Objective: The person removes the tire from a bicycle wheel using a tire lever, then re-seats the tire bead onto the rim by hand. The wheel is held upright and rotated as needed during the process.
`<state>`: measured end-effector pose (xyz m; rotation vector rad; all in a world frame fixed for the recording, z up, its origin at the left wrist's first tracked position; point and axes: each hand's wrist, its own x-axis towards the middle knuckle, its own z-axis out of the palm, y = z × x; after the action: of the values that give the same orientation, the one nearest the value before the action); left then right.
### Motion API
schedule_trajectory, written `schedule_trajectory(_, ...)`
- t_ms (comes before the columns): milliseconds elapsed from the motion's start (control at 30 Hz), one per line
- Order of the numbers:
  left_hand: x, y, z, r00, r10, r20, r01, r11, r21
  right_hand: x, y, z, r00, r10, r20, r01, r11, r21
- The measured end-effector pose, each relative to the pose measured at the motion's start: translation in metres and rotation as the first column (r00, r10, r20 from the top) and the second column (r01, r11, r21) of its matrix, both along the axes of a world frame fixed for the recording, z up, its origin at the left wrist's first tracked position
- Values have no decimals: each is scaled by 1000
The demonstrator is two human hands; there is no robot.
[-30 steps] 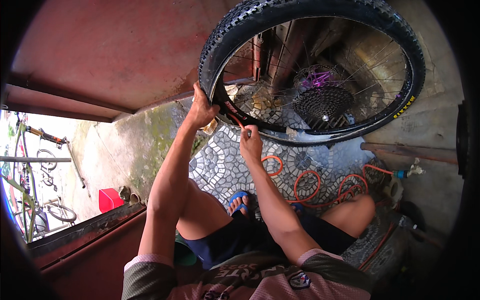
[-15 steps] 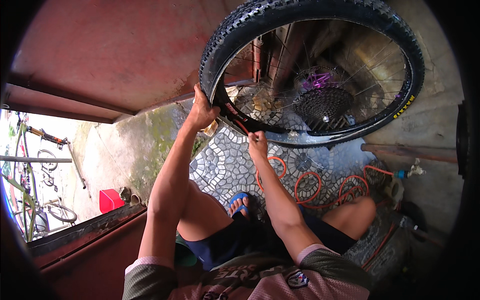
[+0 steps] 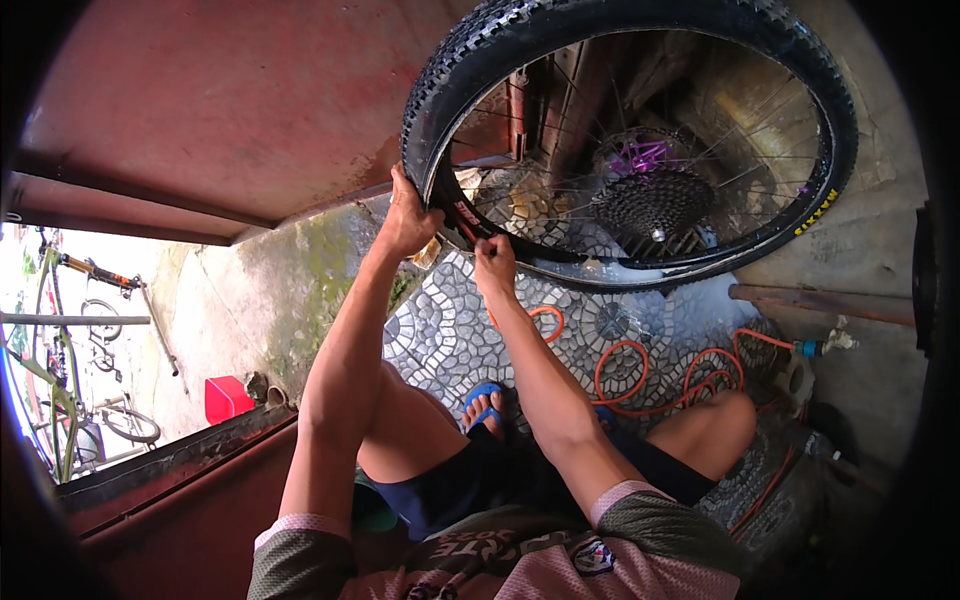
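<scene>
Mountain-bike rear wheel is held up at a tilt ahead of the person, above both hands in the view, its knobbly black tire running past the top edge. The left grip is closed around the lower left of the tire, thumb on the side facing the rim and fingers round the outside. The right grip is narrow, pinched on an orange hose, just beside the left one and at the lower left edge of the wheel. The hose's end points up toward the gap between tire and rim; whether those fingers also touch the wheel, I cannot tell.

Along its lower side the tire stands apart from the rim, with whitish wet patches there. Inside the wheel, thin spokes run to a purple hub, and the dark cassette faces the person.

The hose lies in loops on the pebble-mosaic floor, reaching a blue connector at a tap on the right. Whitish liquid covers the floor beneath the wheel. A blue flip-flop shows below the hands; at left, a red container sits near a red metal panel, with bicycles beyond.
</scene>
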<state>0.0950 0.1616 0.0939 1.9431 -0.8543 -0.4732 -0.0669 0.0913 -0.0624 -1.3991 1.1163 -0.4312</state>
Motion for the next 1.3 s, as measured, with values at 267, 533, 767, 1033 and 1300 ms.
schedule_trajectory(267,1,3,-1,999,-10,48,10,1000,7,0,1,22,996,-19,-90,9,993,-116)
schedule_trajectory(533,-4,1,5,1000,4,3,-4,1000,-17,5,-1,30,997,30,-73,-38,994,-104)
schedule_trajectory(767,-5,-6,2,998,-39,45,41,999,-33,-9,-6,10,993,7,-122,-38,967,-252)
schedule_trajectory(1033,-5,2,6,1000,3,30,-3,1000,-7,-8,2,29,987,46,-154,-69,987,-145)
schedule_trajectory(1300,-5,-1,3,999,3,48,-2,1000,-22,-9,-3,28,988,45,-145,-68,985,-159)
